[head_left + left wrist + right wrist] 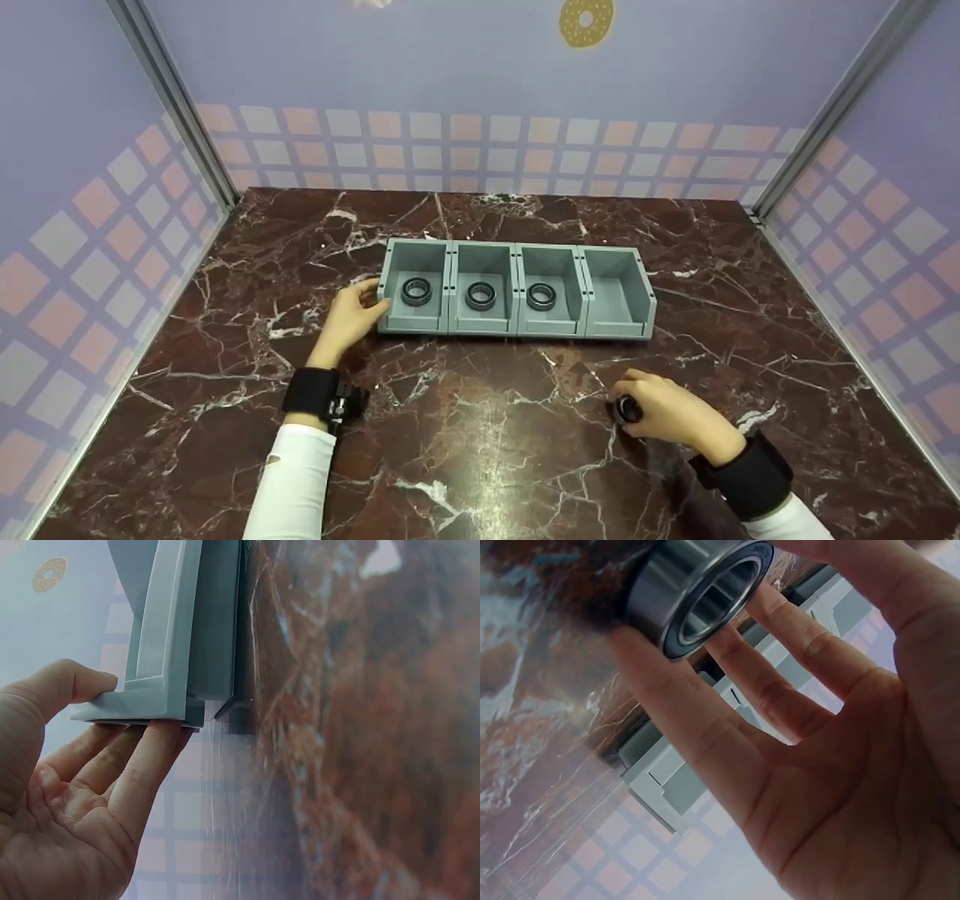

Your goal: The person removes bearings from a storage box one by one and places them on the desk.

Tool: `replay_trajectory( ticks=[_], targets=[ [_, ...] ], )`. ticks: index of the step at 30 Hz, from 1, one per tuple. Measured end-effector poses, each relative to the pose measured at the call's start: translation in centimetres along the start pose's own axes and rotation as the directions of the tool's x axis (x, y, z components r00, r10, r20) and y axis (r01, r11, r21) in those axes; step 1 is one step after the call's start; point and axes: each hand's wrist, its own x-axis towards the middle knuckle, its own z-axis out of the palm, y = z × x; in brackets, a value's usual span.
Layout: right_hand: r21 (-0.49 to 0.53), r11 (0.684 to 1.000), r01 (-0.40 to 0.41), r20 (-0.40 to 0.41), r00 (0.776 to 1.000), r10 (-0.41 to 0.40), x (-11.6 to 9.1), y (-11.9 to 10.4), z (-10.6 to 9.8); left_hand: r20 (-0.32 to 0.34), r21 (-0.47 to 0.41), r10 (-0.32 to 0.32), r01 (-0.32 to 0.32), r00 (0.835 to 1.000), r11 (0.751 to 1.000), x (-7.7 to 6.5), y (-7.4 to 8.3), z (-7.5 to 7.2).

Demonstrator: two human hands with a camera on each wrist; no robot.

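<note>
A row of joined grey-blue open-front bins (pixel 486 325) stands on the table. One ball bearing, a dark-sealed steel ring, lies in each of the three left bins: the left bearing (pixel 416 292), the middle bearing (pixel 481 296) and the right bearing (pixel 541 296). My left hand (pixel 349 316) grips the side wall of the leftmost bin, thumb on one side and fingers on the other, as the left wrist view shows. To the right, in front of the row, my right hand (pixel 670 409) pinches another ball bearing (pixel 697 596), tilted up at the tabletop, between thumb and fingers.
The rightmost bin (pixel 616 300) has its grey floor showing. Dark red marbled tabletop (pixel 480 420) extends around the row. Purple walls with checked bands (pixel 480 150) enclose the table at the back and both sides, with metal corner posts (pixel 817 112).
</note>
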Motion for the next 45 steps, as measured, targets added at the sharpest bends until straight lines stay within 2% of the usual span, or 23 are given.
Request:
replay_trajectory(
  ticks=[8,16,21,37,45],
  targets=[
    [-0.015,1.0,0.005,-0.009,1.0,-0.005,-0.14,-0.07,0.22,0.0,-0.001,-0.002,0.002,1.0,1.0,0.09,0.0,-0.01],
    [0.002,1.0,-0.012,0.022,1.0,0.012,-0.36,-0.17,0.32,0.017,-0.01,-0.006,0.006,1.0,1.0,-0.02,0.15,0.01],
    [-0.001,1.0,-0.01,0.017,1.0,0.01,-0.42,-0.16,0.35,0.001,-0.01,0.002,-0.002,1.0,1.0,-0.01,0.11,0.04],
    [-0.008,1.0,-0.015,0.014,1.0,0.015,-0.54,-0.42,0.41,0.005,-0.001,0.005,-0.005,1.0,1.0,-0.02,-0.09,0.03],
    [-0.012,1.0,-0.003,-0.022,1.0,0.003,-0.42,-0.47,-0.04,0.014,0.002,-0.006,0.006,1.0,1.0,-0.05,0.02,-0.15]
  ],
)
